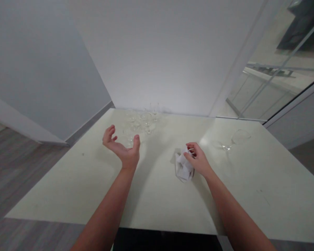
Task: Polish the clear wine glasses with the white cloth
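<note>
Left hand point(125, 150) spread by glass cluster point(147, 122), centre-left. Right hand point(196, 157) clamped on white cloth point(184, 170); lone glass point(237, 138) mid-right.

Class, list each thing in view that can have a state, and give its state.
Left hand: open, holding nothing
Right hand: fingers bent, at the wad
White wad: crumpled, on the table
Glasses: clustered at the back
Right-side glass: apart from the cluster; upright or tilted, unclear
Table: lightly marked
</note>
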The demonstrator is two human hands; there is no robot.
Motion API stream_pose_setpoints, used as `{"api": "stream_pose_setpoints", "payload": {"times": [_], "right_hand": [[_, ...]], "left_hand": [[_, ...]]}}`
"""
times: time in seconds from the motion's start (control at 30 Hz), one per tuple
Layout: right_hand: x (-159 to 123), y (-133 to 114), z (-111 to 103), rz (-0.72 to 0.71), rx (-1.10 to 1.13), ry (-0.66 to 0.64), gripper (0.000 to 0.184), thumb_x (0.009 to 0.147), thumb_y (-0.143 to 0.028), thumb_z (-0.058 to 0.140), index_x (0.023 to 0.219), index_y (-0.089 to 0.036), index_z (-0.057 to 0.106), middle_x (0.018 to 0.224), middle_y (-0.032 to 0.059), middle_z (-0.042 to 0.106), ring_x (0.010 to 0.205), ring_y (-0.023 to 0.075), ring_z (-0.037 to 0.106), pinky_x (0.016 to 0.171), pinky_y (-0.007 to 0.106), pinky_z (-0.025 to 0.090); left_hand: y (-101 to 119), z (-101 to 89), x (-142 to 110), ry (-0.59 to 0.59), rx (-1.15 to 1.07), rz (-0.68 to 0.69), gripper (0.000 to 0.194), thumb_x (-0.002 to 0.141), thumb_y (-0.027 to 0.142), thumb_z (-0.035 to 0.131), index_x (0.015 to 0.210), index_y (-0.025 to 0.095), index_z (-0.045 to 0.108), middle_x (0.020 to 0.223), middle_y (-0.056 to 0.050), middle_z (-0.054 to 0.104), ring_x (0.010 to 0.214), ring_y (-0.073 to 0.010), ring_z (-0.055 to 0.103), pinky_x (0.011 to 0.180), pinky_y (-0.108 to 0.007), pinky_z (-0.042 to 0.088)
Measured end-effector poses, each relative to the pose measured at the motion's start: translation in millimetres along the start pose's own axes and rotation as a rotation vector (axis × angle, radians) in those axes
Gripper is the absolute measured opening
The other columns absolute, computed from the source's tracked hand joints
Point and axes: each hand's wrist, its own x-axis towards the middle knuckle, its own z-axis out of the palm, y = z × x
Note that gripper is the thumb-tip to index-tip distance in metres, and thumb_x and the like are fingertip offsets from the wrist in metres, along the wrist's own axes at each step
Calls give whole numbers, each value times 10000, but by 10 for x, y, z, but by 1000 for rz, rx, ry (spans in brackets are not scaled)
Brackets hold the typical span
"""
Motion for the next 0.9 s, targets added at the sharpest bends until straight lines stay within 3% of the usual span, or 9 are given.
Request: {"api": "stream_pose_setpoints", "payload": {"times": [0.13,0.23,0.3,0.4,0.5,0.6,0.67,0.8,0.9], "right_hand": [[23,169,-24,-58,-158,38,264,776,-262,592,1033,-202,576,966,54,642,884,201,595,828,374,472],[36,177,-55,-108,-32,88,128,827,-259,538,941,-203,554,899,41,631,831,185,605,784,349,491],[49,153,-65,-153,42,126,141,845,-255,516,977,-208,534,982,58,627,897,192,612,809,357,504],[45,94,-76,-253,-126,299,249,833,-242,532,1080,-211,535,1162,107,566,1105,245,545,904,417,478],[-4,29,-68,-331,-331,314,238,841,-265,554,1072,-212,549,1077,104,560,1038,252,546,877,407,476],[-64,6,-11,-342,-494,55,280,811,-374,629,1037,-223,561,985,88,575,920,251,564,832,399,485],[-85,27,38,-312,-625,-40,367,752,-439,689,1025,-224,570,1013,107,580,941,284,555,833,422,478],[-69,84,57,-243,-717,-8,145,809,-305,608,920,-218,573,949,107,593,895,275,555,794,402,467],[-34,72,-13,-224,-526,14,91,879,-277,516,883,-224,589,902,73,609,863,235,576,806,373,466]], "left_hand": [[-389,44,-131,-192,22,-145,919,635,486,783,1362,225,285,1399,-158,374,1275,-310,422,976,-433,374],[-455,125,-200,-240,-24,-192,967,609,444,818,1370,235,258,1405,-172,376,1255,-297,454,937,-406,406],[-459,164,-216,-241,-54,-219,951,621,402,817,1366,242,249,1386,-170,406,1212,-275,492,900,-385,428],[-480,180,-212,-238,-75,-287,863,668,351,788,1346,243,264,1311,-147,490,1119,-235,556,853,-356,451],[-487,168,-201,-278,-67,-343,702,723,335,752,1285,230,345,1207,-112,567,1004,-202,616,810,-334,466],[-420,162,-220,-309,-103,-271,655,746,345,742,1277,223,380,1195,-109,572,970,-195,631,794,-331,486],[-341,167,-263,-342,-162,-170,682,754,355,742,1306,216,365,1199,-117,565,952,-194,633,789,-338,501],[-169,186,-397,-520,-235,11,705,754,376,759,1318,212,370,1154,-100,583,810,-153,634,758,-328,523],[-39,208,-478,-684,-286,93,697,750,380,770,1314,221,392,1132,-88,595,760,-132,623,751,-307,521]]}}
